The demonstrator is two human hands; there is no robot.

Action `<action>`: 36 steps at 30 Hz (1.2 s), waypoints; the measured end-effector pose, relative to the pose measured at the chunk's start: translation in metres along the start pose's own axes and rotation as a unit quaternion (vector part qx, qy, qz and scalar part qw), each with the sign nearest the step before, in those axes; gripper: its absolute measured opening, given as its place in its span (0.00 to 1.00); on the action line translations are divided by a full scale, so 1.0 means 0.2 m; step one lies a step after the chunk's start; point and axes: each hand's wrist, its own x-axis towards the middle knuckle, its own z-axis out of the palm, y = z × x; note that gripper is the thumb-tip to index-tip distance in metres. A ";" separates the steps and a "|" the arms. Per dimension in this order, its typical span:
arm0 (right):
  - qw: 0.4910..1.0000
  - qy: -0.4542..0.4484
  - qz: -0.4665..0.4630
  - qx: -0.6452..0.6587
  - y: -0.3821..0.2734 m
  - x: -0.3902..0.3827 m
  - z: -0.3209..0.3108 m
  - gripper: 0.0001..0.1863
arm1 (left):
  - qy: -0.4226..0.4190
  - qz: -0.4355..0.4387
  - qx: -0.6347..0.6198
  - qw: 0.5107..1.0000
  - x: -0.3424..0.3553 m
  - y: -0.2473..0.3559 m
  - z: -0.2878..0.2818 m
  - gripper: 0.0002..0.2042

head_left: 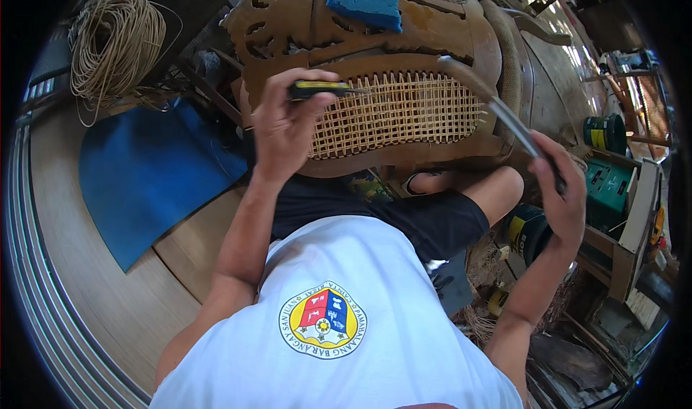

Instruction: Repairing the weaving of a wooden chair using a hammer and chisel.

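Note:
My left hand [282, 124] is closed round the black and yellow handle of a screwdriver [317, 88]. The tool's thin shaft points right, over the upper left part of a woven cane panel [393, 117], and its tip is hard to make out. On the right, my right hand [562, 185] grips the dark end of a hammer [515, 124] with a metal shaft. The hammer slants up and left, its blurred head above the panel's right side. Around the panel runs a carved brown wooden frame [288, 30] of a chair or bench lying before me.
A blue cloth or foam piece [362, 4] lies on the carved wood. At upper left hangs a coil of cane [115, 45], above a blue sheet [155, 175]. Dark buckets [604, 134] and a wooden crate [627, 243] stand at right, with loose fibres [481, 322] below.

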 end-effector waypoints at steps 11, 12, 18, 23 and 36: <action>0.950 0.141 0.222 0.169 0.08 -0.31 0.21 0.18 | 0.032 -0.017 -0.069 0.997 -0.07 0.01 0.04 0.16; 0.950 0.142 0.219 0.170 0.06 -0.28 0.22 0.18 | 0.002 -0.009 -0.085 0.996 -0.06 -0.01 0.09 0.16; 0.959 0.138 0.183 0.168 0.03 -0.20 0.19 0.19 | -0.071 0.021 -0.059 0.996 -0.04 -0.11 0.23 0.14; 0.966 0.099 0.169 0.167 0.01 -0.14 0.21 0.18 | -0.097 0.002 -0.063 0.993 -0.04 -0.12 0.25 0.15; 0.920 0.221 0.158 0.283 0.11 -0.33 0.12 0.24 | 0.044 -0.005 -0.030 0.999 -0.02 -0.02 -0.14 0.16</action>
